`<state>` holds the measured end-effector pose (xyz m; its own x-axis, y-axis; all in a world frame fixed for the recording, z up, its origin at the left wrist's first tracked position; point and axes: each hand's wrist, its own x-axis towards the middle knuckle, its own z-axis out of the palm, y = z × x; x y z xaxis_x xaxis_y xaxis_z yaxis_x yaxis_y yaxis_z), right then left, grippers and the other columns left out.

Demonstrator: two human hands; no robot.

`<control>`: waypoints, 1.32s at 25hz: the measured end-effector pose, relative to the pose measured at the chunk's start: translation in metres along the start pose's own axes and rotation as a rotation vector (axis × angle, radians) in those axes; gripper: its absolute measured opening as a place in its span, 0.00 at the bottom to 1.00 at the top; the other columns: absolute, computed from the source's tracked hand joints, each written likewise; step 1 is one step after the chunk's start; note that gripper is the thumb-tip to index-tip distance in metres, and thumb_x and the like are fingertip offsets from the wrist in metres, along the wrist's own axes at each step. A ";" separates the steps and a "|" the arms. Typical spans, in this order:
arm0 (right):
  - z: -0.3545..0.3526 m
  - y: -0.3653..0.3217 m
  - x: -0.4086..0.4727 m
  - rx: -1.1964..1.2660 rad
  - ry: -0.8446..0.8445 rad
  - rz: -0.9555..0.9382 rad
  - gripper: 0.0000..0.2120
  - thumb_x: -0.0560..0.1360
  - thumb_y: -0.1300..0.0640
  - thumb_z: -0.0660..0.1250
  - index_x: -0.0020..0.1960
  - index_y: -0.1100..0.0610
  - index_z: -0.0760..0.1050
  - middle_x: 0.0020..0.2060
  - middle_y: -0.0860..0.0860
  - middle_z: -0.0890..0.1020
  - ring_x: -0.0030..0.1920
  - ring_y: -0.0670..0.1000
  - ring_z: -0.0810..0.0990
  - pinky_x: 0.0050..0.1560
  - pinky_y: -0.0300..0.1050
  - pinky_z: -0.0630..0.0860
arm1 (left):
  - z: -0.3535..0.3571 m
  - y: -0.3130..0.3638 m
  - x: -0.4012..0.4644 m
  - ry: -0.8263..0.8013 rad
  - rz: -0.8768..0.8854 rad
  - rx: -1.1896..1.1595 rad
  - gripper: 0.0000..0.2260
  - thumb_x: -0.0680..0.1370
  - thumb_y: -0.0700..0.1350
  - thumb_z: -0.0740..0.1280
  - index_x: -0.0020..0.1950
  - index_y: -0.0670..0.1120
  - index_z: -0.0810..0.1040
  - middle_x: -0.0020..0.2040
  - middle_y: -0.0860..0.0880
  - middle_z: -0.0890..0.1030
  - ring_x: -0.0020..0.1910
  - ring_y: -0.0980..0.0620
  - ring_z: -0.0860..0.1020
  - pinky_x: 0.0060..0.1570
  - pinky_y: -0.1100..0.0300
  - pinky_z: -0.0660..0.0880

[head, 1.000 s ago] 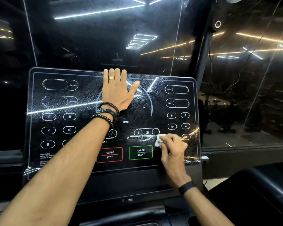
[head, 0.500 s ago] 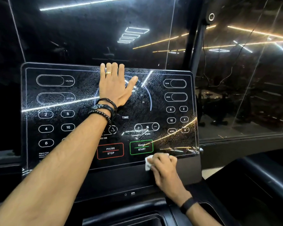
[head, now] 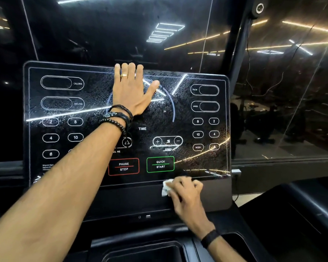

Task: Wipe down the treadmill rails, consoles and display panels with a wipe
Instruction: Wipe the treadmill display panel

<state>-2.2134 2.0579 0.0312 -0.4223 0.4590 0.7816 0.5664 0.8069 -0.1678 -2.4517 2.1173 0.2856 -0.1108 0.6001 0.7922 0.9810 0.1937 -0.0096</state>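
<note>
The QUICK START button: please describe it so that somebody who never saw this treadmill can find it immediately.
Look at the large black display panel and go to its bottom row, just above the right hand that holds the wipe. Two rectangular buttons sit side by side there. The QUICK START button is the right one, outlined in green, while its neighbour, the PAUSE STOP button, is outlined in red.

crumpled white wipe (head: 166, 187) at glossy black display panel (head: 206, 159) lower edge
</note>
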 end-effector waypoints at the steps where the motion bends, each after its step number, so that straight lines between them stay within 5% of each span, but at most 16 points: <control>1: -0.003 0.008 0.007 -0.001 0.050 0.062 0.12 0.76 0.62 0.69 0.56 0.48 0.77 0.50 0.43 0.75 0.52 0.47 0.76 0.55 0.43 0.58 | -0.001 0.001 0.000 -0.009 -0.007 0.005 0.37 0.81 0.67 0.44 0.75 0.39 0.64 0.71 0.38 0.68 0.73 0.36 0.63 0.78 0.40 0.47; 5: 0.003 0.000 0.031 0.098 0.198 0.282 0.12 0.75 0.64 0.69 0.54 0.50 0.79 0.49 0.43 0.74 0.51 0.44 0.74 0.58 0.42 0.61 | -0.001 0.006 0.002 -0.029 -0.043 0.030 0.38 0.80 0.68 0.43 0.75 0.39 0.65 0.71 0.39 0.69 0.73 0.36 0.63 0.78 0.39 0.47; 10: 0.015 -0.013 0.009 0.052 0.053 -0.009 0.09 0.77 0.60 0.67 0.55 0.48 0.78 0.49 0.43 0.77 0.51 0.48 0.78 0.51 0.46 0.58 | -0.006 0.009 0.002 -0.061 -0.059 0.019 0.38 0.80 0.68 0.45 0.77 0.40 0.63 0.74 0.38 0.67 0.76 0.37 0.60 0.78 0.40 0.44; 16: 0.004 -0.003 0.052 0.142 0.245 0.300 0.09 0.74 0.59 0.70 0.53 0.49 0.79 0.48 0.42 0.76 0.50 0.45 0.77 0.60 0.39 0.57 | -0.005 0.010 -0.001 -0.036 -0.070 0.042 0.39 0.80 0.69 0.46 0.77 0.39 0.62 0.75 0.37 0.66 0.76 0.36 0.60 0.78 0.39 0.45; 21: 0.016 -0.025 0.022 0.040 0.094 -0.004 0.09 0.77 0.61 0.66 0.54 0.49 0.78 0.49 0.42 0.76 0.51 0.47 0.77 0.54 0.44 0.58 | -0.005 -0.003 0.001 -0.045 0.041 0.013 0.39 0.79 0.69 0.42 0.78 0.42 0.62 0.76 0.39 0.66 0.76 0.38 0.60 0.78 0.41 0.45; 27: 0.005 -0.017 0.058 0.044 0.274 0.268 0.08 0.76 0.63 0.69 0.52 0.52 0.79 0.46 0.45 0.76 0.48 0.49 0.77 0.53 0.47 0.64 | -0.013 -0.054 -0.006 0.037 0.028 0.045 0.35 0.80 0.69 0.46 0.73 0.43 0.67 0.66 0.39 0.72 0.69 0.36 0.67 0.76 0.36 0.49; 30: 0.024 -0.045 0.024 0.035 0.104 0.022 0.11 0.75 0.65 0.68 0.54 0.53 0.79 0.47 0.45 0.76 0.49 0.50 0.77 0.54 0.46 0.64 | -0.015 -0.075 -0.013 0.066 -0.004 0.061 0.36 0.80 0.69 0.46 0.71 0.41 0.68 0.64 0.37 0.72 0.68 0.35 0.67 0.76 0.35 0.50; 33: 0.013 -0.028 0.035 0.014 0.157 0.085 0.12 0.75 0.63 0.69 0.55 0.49 0.78 0.49 0.45 0.78 0.52 0.47 0.77 0.57 0.42 0.60 | -0.018 -0.086 -0.015 0.072 -0.020 0.047 0.33 0.80 0.70 0.47 0.71 0.47 0.69 0.63 0.34 0.72 0.69 0.33 0.66 0.75 0.34 0.49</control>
<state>-2.2530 2.0565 0.0556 -0.2564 0.4630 0.8485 0.5853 0.7730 -0.2449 -2.5319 2.0780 0.2856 -0.1169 0.5387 0.8343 0.9699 0.2427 -0.0209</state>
